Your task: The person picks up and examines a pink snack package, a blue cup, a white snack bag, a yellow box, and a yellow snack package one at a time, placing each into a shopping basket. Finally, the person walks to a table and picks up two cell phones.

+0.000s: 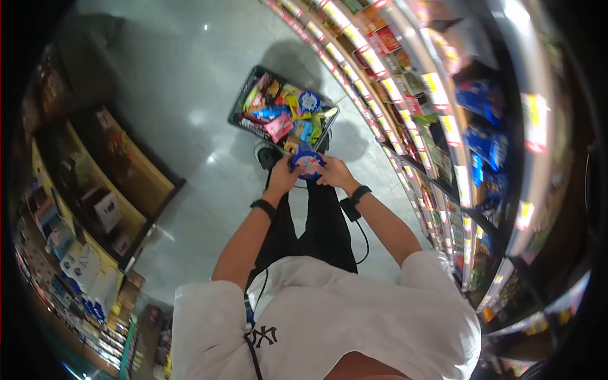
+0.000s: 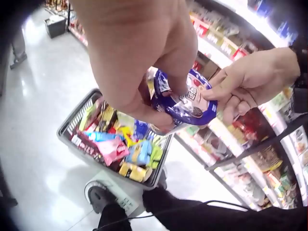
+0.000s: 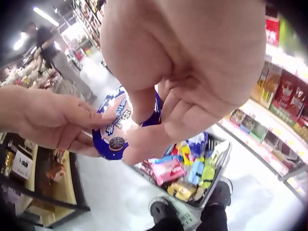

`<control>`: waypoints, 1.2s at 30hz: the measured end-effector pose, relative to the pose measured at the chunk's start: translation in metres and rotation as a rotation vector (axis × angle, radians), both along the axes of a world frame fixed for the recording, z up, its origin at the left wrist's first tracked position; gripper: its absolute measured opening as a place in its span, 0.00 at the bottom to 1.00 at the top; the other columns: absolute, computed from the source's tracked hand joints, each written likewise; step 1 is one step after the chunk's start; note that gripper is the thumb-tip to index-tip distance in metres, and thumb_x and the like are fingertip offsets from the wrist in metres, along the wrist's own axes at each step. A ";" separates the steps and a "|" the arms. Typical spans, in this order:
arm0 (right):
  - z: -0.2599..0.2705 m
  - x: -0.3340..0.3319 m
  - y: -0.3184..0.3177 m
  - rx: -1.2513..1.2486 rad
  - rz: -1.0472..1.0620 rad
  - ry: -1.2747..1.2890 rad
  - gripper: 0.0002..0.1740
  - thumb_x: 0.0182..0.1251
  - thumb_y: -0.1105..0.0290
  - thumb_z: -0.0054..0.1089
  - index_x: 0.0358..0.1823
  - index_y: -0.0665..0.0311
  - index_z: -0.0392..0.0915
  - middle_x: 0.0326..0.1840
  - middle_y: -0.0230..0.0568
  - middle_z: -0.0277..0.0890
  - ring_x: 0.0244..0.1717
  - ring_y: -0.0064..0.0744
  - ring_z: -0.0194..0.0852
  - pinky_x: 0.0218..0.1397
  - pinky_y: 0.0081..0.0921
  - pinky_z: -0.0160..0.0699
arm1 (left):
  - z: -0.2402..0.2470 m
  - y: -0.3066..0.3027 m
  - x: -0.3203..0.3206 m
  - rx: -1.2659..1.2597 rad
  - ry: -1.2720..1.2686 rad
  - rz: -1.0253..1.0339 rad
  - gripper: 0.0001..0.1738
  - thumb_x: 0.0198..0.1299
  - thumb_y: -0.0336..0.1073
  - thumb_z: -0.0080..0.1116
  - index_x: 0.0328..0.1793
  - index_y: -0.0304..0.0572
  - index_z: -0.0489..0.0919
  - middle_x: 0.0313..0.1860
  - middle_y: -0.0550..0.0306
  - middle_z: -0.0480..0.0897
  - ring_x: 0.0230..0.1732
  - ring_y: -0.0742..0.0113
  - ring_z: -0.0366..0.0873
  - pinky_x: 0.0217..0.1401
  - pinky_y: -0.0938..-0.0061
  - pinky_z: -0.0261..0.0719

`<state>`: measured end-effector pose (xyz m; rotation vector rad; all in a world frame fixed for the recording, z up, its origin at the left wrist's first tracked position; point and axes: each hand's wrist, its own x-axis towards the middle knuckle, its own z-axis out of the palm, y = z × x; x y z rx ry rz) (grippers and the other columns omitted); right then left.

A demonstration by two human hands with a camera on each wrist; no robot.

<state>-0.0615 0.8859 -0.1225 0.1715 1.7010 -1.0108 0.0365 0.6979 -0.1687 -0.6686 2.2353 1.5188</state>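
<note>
Between both hands is a round snack cup (image 1: 308,166) with a blue-rimmed lid, a dark sandwich cookie printed on it. My left hand (image 1: 285,177) grips its left side, and the thumb lies on the lid (image 2: 195,111). From the other side my right hand (image 1: 335,175) pinches the rim, its thumb on top and fingers below. In the right wrist view, the large right hand (image 3: 187,62) covers part of the lid. Just beyond the cup, on the floor, stands a dark shopping basket (image 1: 244,88) filled with colourful snack packets, including a pink packet (image 2: 111,150).
Tall shelves (image 1: 386,82) of packaged goods with price tags line the right side. Lower wooden shelves (image 1: 95,164) stand at the left. A person (image 3: 65,62) is in the aisle background. My shoes (image 3: 163,209) are close to the basket's near side.
</note>
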 end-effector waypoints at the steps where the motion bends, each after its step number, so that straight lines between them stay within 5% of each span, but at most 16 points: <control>1: -0.034 0.003 0.001 0.004 0.047 0.034 0.32 0.74 0.61 0.60 0.74 0.67 0.67 0.28 0.43 0.84 0.22 0.28 0.86 0.26 0.25 0.81 | -0.028 0.004 0.002 -0.011 -0.039 -0.003 0.29 0.59 0.43 0.70 0.61 0.31 0.78 0.50 0.37 0.86 0.52 0.45 0.85 0.56 0.60 0.80; 6: -0.144 0.019 -0.005 0.079 -0.036 0.170 0.33 0.74 0.57 0.60 0.77 0.55 0.65 0.27 0.45 0.84 0.23 0.32 0.86 0.30 0.28 0.81 | -0.141 0.017 -0.001 -0.092 -0.122 0.022 0.28 0.61 0.40 0.68 0.64 0.34 0.77 0.49 0.34 0.85 0.52 0.37 0.83 0.55 0.56 0.80; 10: -0.198 0.018 -0.007 0.062 -0.187 0.221 0.31 0.75 0.58 0.60 0.76 0.60 0.66 0.31 0.45 0.86 0.22 0.32 0.85 0.30 0.26 0.81 | -0.179 0.020 -0.027 -0.069 0.027 0.129 0.30 0.62 0.35 0.66 0.69 0.35 0.73 0.54 0.35 0.83 0.54 0.41 0.83 0.56 0.59 0.80; 17: -0.241 -0.017 -0.007 0.115 -0.245 0.226 0.27 0.75 0.55 0.59 0.67 0.66 0.73 0.32 0.44 0.86 0.23 0.32 0.85 0.30 0.27 0.80 | -0.212 -0.001 -0.051 0.059 -0.051 -0.082 0.35 0.58 0.30 0.63 0.73 0.35 0.68 0.61 0.31 0.78 0.63 0.37 0.76 0.65 0.56 0.76; 23: -0.237 -0.036 0.011 0.349 -0.278 0.218 0.27 0.73 0.51 0.58 0.59 0.68 0.76 0.39 0.48 0.88 0.35 0.41 0.89 0.43 0.31 0.84 | -0.175 -0.015 -0.056 -0.053 -0.170 -0.222 0.27 0.60 0.30 0.54 0.68 0.39 0.75 0.58 0.36 0.82 0.61 0.38 0.78 0.64 0.56 0.77; 26: -0.242 -0.019 0.052 0.459 -0.083 0.410 0.29 0.68 0.53 0.57 0.60 0.71 0.75 0.47 0.63 0.84 0.52 0.59 0.84 0.59 0.46 0.80 | -0.158 -0.024 -0.046 -0.143 -0.259 -0.328 0.21 0.62 0.32 0.51 0.60 0.40 0.81 0.51 0.36 0.84 0.56 0.38 0.80 0.61 0.55 0.79; 27: -0.210 -0.028 0.058 0.496 -0.082 0.262 0.31 0.64 0.55 0.59 0.61 0.70 0.75 0.54 0.68 0.81 0.61 0.65 0.77 0.66 0.47 0.75 | -0.157 -0.027 -0.039 -0.188 -0.273 -0.369 0.19 0.62 0.33 0.50 0.57 0.41 0.83 0.49 0.36 0.85 0.55 0.37 0.81 0.60 0.54 0.79; 30: -0.171 -0.015 0.100 0.553 -0.074 0.314 0.30 0.63 0.55 0.60 0.61 0.70 0.76 0.56 0.67 0.80 0.61 0.64 0.77 0.67 0.47 0.75 | -0.139 -0.042 -0.017 -0.199 -0.045 -0.508 0.16 0.62 0.34 0.49 0.50 0.39 0.85 0.48 0.36 0.85 0.53 0.38 0.82 0.58 0.53 0.80; 32: -0.144 -0.005 0.128 0.630 -0.054 0.308 0.30 0.62 0.54 0.60 0.60 0.69 0.77 0.58 0.65 0.79 0.64 0.61 0.76 0.68 0.45 0.75 | -0.091 -0.055 -0.020 -0.092 -0.111 -0.458 0.17 0.63 0.36 0.53 0.55 0.42 0.85 0.52 0.39 0.85 0.56 0.41 0.82 0.62 0.56 0.80; 33: -0.136 0.003 0.140 0.672 -0.072 0.381 0.24 0.62 0.53 0.59 0.51 0.64 0.83 0.55 0.57 0.83 0.60 0.57 0.80 0.64 0.42 0.78 | -0.074 -0.061 -0.023 -0.051 -0.255 -0.410 0.18 0.64 0.37 0.56 0.57 0.40 0.84 0.52 0.40 0.86 0.56 0.45 0.84 0.61 0.58 0.80; 34: -0.220 0.036 0.193 0.665 0.301 0.573 0.14 0.62 0.60 0.58 0.36 0.63 0.86 0.46 0.54 0.86 0.54 0.55 0.83 0.56 0.44 0.83 | -0.043 -0.067 -0.031 0.040 -0.360 -0.346 0.18 0.66 0.39 0.57 0.58 0.41 0.83 0.52 0.41 0.86 0.55 0.47 0.84 0.60 0.59 0.80; 35: -0.185 0.032 0.188 0.697 0.203 0.529 0.11 0.60 0.66 0.57 0.25 0.63 0.84 0.35 0.50 0.86 0.45 0.49 0.86 0.47 0.45 0.85 | -0.040 -0.078 -0.025 0.171 -0.292 -0.286 0.18 0.67 0.39 0.57 0.59 0.40 0.82 0.51 0.42 0.87 0.54 0.48 0.85 0.58 0.60 0.80; 36: -0.095 0.013 0.161 0.660 -0.109 0.296 0.12 0.62 0.66 0.54 0.28 0.65 0.84 0.32 0.50 0.85 0.37 0.45 0.87 0.45 0.42 0.85 | -0.017 -0.086 -0.029 0.025 -0.184 -0.375 0.17 0.67 0.37 0.57 0.59 0.40 0.82 0.51 0.42 0.87 0.53 0.48 0.85 0.57 0.61 0.81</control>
